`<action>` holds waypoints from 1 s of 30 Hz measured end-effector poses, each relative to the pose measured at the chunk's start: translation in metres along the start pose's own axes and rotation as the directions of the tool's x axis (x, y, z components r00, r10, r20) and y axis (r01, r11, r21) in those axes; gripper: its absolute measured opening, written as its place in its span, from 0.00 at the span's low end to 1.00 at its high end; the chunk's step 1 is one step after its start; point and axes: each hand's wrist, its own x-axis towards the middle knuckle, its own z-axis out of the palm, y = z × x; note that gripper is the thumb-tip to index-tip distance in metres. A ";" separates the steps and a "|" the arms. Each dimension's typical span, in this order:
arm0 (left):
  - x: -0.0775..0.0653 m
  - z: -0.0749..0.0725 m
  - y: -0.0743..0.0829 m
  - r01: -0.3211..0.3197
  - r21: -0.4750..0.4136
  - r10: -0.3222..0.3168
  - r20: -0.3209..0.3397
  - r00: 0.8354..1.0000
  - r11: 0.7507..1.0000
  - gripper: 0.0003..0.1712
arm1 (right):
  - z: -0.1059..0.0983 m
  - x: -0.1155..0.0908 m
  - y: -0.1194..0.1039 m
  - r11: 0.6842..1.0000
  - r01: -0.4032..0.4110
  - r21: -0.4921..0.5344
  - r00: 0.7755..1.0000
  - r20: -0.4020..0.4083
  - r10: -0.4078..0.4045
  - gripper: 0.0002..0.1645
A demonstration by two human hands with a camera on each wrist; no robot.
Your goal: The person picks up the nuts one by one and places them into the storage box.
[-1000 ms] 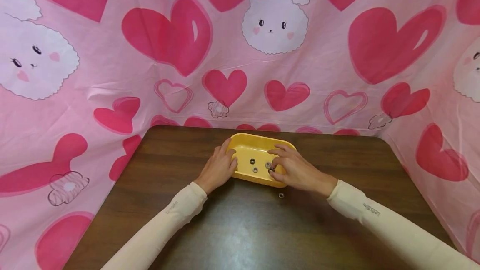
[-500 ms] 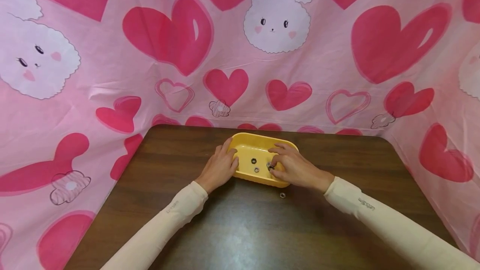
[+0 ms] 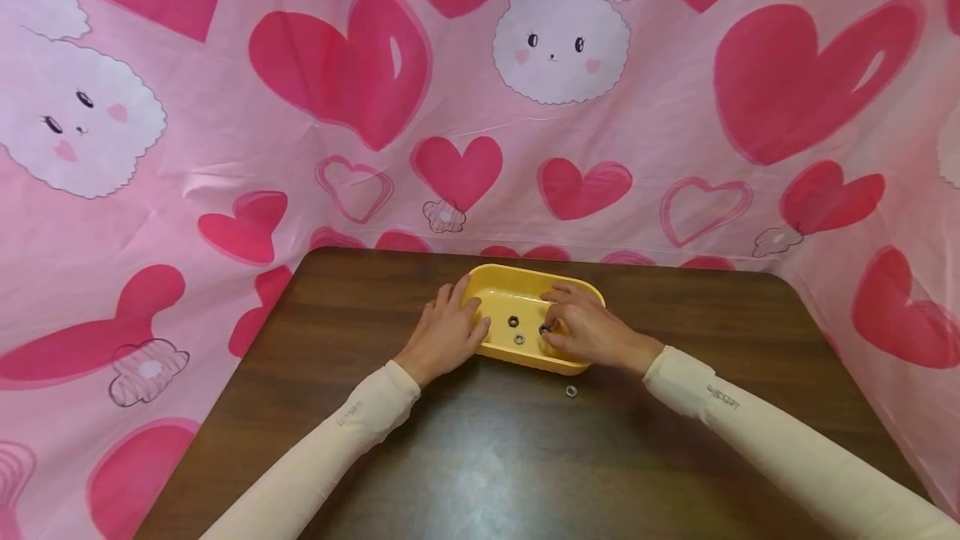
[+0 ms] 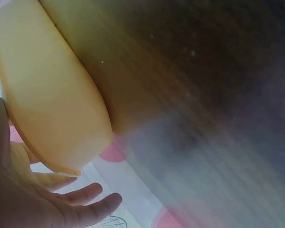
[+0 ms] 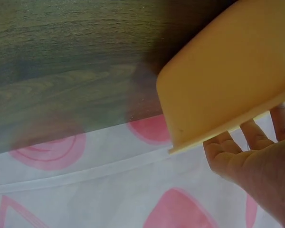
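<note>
A yellow plastic tray (image 3: 498,348) stands on the table. My left hand (image 3: 442,336) lies over its left rim, thumb and fingertips reaching inside and spread apart; in the left wrist view the fingers (image 4: 92,209) extend loosely past the rim. My right hand (image 3: 588,327) reaches over the right side, its thumb and index finger pinching a dark hex nut (image 3: 545,329). Another dark hex nut (image 3: 513,321) and a silver hex nut (image 3: 519,339) lie on the tray floor between the hands. In the right wrist view the tray wall (image 5: 228,71) hides the right fingertips.
One more silver nut (image 3: 572,391) lies on the dark wooden table (image 3: 480,457), just in front of the tray's right corner. Pink cloth (image 3: 450,90) printed with hearts and rabbits hangs behind and at both sides of the table.
My right thumb and index finger have closed together on the dark nut, which has shifted slightly; the silver nut beside it has gone out of sight. The left hand stays at the rim.
</note>
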 end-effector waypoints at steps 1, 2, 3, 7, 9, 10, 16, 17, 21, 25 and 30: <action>0.000 0.000 0.000 0.000 0.008 0.000 0.002 1.000 1.000 0.32 | 0.001 0.001 0.001 1.000 0.003 -0.003 1.000 -0.003 -0.003 0.07; 0.000 0.001 0.000 -0.001 0.010 0.001 0.000 1.000 1.000 0.32 | 0.001 0.001 0.002 1.000 0.001 0.000 1.000 -0.004 -0.001 0.07; 0.000 0.001 0.000 -0.002 0.016 0.002 -0.003 1.000 1.000 0.32 | 0.003 0.002 0.004 1.000 0.001 -0.003 1.000 -0.004 -0.001 0.07; 0.000 0.003 -0.001 -0.007 0.036 0.007 -0.012 1.000 0.999 0.32 | 0.005 0.006 0.006 1.000 0.001 -0.009 1.000 -0.007 -0.001 0.08; 0.001 0.003 -0.001 -0.009 0.043 0.010 -0.012 1.000 0.999 0.32 | 0.007 0.008 0.008 1.000 -0.002 -0.013 1.000 -0.004 0.001 0.09; 0.001 0.003 -0.001 -0.009 0.044 0.010 -0.011 1.000 0.999 0.32 | 0.007 0.008 0.008 1.000 -0.004 -0.012 1.000 -0.002 0.004 0.09; 0.002 0.003 -0.002 -0.014 0.044 0.014 -0.010 1.000 0.999 0.32 | 0.011 0.012 0.010 1.000 -0.005 -0.029 1.000 0.000 0.005 0.09; 0.002 0.003 -0.002 -0.014 0.043 0.014 -0.010 1.000 0.999 0.32 | 0.011 0.012 0.011 1.000 -0.005 -0.031 1.000 -0.001 0.005 0.09; 0.002 0.002 -0.002 -0.017 0.039 0.017 -0.013 1.000 0.999 0.32 | 0.013 0.015 0.011 0.999 0.002 -0.033 1.000 -0.011 -0.002 0.09; 0.002 0.002 -0.002 -0.012 0.029 0.012 -0.002 1.000 1.000 0.32 | 0.015 0.019 0.011 1.000 -0.005 -0.027 1.000 -0.008 0.005 0.09; 0.002 0.004 -0.003 -0.015 0.042 0.015 -0.004 1.000 0.999 0.32 | 0.018 0.023 0.011 0.999 -0.046 -0.014 0.999 0.003 0.046 0.10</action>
